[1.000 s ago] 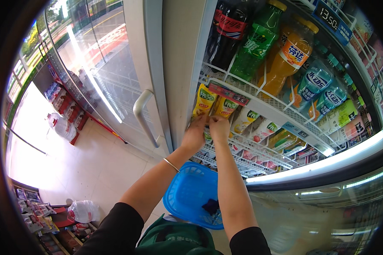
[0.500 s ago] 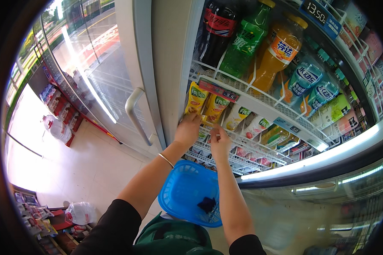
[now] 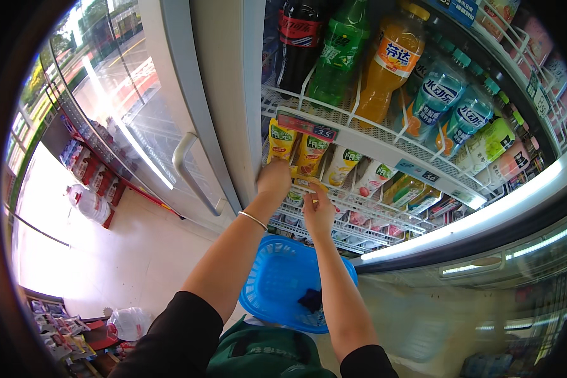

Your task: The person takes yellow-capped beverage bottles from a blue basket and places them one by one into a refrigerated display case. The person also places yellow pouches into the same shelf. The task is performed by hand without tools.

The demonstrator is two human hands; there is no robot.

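Both my hands are at the front of a fridge shelf, below a row of upright drink packs. My left hand reaches to the base of the leftmost yellow drink pack; its fingertips are mostly hidden. Beside that stands a second yellow drink pack. My right hand has its fingers bent close together at the shelf edge, touching a small yellow strip below the second pack. Whether the strip is a label or part of a pack, I cannot tell.
A blue plastic basket with a dark item in it is below my forearms. Large soda bottles fill the shelf above. The glass door's handle is on the left. White wire rails front the lower shelves.
The view has shifted slightly, so the shelves sit further left. My left hand has turned and its fingers have gone further in by the leftmost pack. My right hand stays at the shelf edge.
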